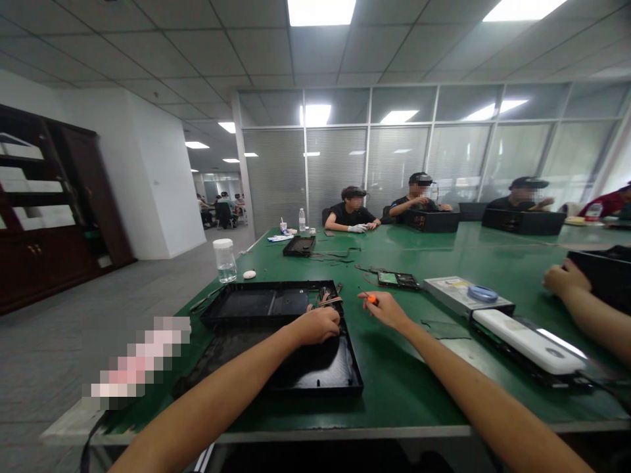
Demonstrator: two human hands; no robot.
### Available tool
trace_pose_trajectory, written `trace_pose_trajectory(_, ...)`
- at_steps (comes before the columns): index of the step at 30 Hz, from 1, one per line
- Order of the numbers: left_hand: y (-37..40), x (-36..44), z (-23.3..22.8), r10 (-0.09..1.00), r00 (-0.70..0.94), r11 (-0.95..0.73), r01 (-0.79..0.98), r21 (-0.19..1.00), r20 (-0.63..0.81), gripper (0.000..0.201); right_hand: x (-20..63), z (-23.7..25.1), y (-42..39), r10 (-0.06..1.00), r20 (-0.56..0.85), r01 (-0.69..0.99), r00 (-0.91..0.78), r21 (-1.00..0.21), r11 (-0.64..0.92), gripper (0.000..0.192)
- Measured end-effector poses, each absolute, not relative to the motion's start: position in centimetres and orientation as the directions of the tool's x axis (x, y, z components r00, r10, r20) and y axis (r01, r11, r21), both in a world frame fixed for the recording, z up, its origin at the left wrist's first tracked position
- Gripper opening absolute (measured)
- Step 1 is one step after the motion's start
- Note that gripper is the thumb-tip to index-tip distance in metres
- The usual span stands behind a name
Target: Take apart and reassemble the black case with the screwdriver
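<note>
A black plastic casing (340, 371) lies opened out in front of me, its tray-like parts side by side. Ribbon-like wires (331, 300) and small parts sit in its far right corner. My left hand (318, 326) rests over the casing near those wires, fingers curled and closed; what they grip is hidden. To the right of the casing, above the green table, my right hand (387, 309) is closed on a screwdriver with an orange handle (371, 299). Its thin shaft points up and to the left, apart from the casing.
A clear jar (225, 263) with a white lid and a round white object (249, 274) stand at left. A circuit board (398, 280), a box (444, 293) and a long white device (530, 341) lie at right. A co-worker's hand (566, 279) is beyond; others sit across.
</note>
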State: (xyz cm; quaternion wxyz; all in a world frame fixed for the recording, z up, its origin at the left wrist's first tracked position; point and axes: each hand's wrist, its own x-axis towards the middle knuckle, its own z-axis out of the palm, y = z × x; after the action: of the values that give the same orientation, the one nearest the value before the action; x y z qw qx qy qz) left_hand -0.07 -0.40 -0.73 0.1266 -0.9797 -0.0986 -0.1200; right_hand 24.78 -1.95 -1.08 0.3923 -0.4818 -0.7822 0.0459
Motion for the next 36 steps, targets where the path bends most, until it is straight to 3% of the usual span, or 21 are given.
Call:
trace_pose_trajectory(3, -1.0, 0.1, -0.6, 0.147, 0.922, -0.966, 0.212, -0.147, 0.358, 0.013, 24.6, -1.1, -2.0, 0.784, 0.57, 0.73, -0.245, -0.424, 0.536, 0.022)
trace_pose_trajectory(6, -1.4, 0.5, -0.7, 0.216, 0.867, -0.96, 0.272, -0.063, 0.449, 0.019, 24.5, -0.9, -2.1, 0.788, 0.571, 0.734, -0.231, -0.43, 0.526, 0.022)
trace_pose_trajectory(12, -1.0, 0.9, -1.6, 0.31, 0.883, -0.928, 0.362, -0.09, 0.352, 0.016, 24.5, -0.5, -2.5, 0.795, 0.572, 0.736, -0.203, -0.446, 0.509, 0.022)
trace_pose_trajectory(26, -0.7, 0.9, -1.7, 0.317, 0.87, -0.941, 0.339, 0.01, 0.379, 0.015, 25.3, -1.0, -1.8, 0.782, 0.584, 0.785, -0.217, -0.372, 0.495, 0.027)
trace_pose_trajectory(36, -0.8, 0.9, -1.8, 0.315, 0.876, -0.928, 0.365, -0.073, 0.364, 0.02, 25.4, -1.0, -1.7, 0.806, 0.551, 0.794, -0.217, -0.381, 0.474, 0.033)
